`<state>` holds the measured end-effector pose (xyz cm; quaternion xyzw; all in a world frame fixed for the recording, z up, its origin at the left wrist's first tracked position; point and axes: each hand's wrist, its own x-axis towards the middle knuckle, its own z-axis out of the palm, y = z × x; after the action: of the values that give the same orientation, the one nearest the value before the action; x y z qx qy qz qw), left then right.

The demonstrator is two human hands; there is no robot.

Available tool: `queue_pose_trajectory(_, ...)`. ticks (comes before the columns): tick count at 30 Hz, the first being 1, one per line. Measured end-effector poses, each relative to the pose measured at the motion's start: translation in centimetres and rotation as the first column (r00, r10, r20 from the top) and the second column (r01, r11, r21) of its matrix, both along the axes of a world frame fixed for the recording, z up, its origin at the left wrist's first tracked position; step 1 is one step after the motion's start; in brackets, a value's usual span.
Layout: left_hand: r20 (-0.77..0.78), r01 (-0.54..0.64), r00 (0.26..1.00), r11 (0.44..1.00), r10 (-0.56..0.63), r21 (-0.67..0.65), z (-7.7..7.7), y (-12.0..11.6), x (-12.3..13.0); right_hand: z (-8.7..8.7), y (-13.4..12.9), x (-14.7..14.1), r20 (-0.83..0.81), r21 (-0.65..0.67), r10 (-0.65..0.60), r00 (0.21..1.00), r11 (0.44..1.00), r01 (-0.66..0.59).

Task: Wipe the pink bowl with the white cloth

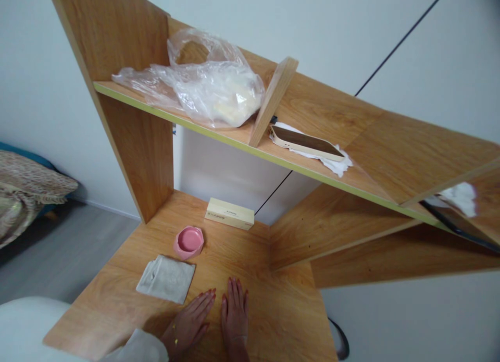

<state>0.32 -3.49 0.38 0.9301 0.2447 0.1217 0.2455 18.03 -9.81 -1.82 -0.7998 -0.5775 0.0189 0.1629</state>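
Observation:
Both hands rest flat on the wooden desk, palms down and fingers stretched out. My left hand has a thin gold bracelet at the wrist and points up and to the right; it holds nothing. Just right of it, my right hand lies with fingers pointing away from me, also holding nothing. A folded grey cloth is nearest to my left hand, on its left side. Beyond the cloth stands a pink faceted dish. Farther back is a long cream box.
Above the desk runs a wooden shelf bearing a clear plastic bag, an upright divider and a phone on white tissue. A dark flat device lies farther right. A white chair is at lower left.

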Motion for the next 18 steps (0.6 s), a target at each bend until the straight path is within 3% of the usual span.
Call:
queue_pose_trajectory(3, 0.051, 0.003, 0.999, 1.0, -0.001, -0.027, 0.9, 0.0, 0.2, -0.1, -0.1, 0.2, 0.0, -0.013, 0.009, 1.0, 1.0, -0.009)
queue_pose_trajectory(6, 0.147, 0.025, 0.989, 0.998, -0.016, -0.058, 3.0, 1.1, 0.0, -0.2, 0.2, 0.0, -0.011, -0.004, -0.002, 1.0, 1.0, 0.002)
queue_pose_trajectory(9, 0.25, -0.224, 0.937, 0.969, 0.245, -0.109, 5.5, 4.4, -0.9, 0.7, 1.2, -1.5, -0.033, 0.08, -0.065, 0.997, 0.995, 0.067)
queue_pose_trajectory(11, 0.278, -0.453, 0.831, 0.876, 0.482, -0.165, 6.6, 7.5, -1.8, 1.9, 2.4, -3.6, -0.067, 0.142, -0.062, 0.996, 0.987, 0.071)
queue_pose_trajectory(13, 0.25, -0.64, 0.692, 0.736, 0.677, -0.222, 7.1, 10.7, -2.8, 3.4, 3.6, -6.2, -0.102, 0.146, 0.074, 0.992, 0.988, -0.059)
queue_pose_trajectory(15, 0.177, -0.702, 0.641, 0.663, 0.747, -0.26, 7.0, 13.3, -3.5, 4.9, 4.9, -8.8, -0.125, 0.069, 0.224, 0.967, 0.974, -0.217)
queue_pose_trajectory(18, 0.117, -0.736, 0.608, 0.612, 0.786, -0.288, 6.4, 15.5, -4.0, 6.2, 6.6, -11.8, -0.089, -0.099, 0.366, 0.926, 0.922, -0.374)
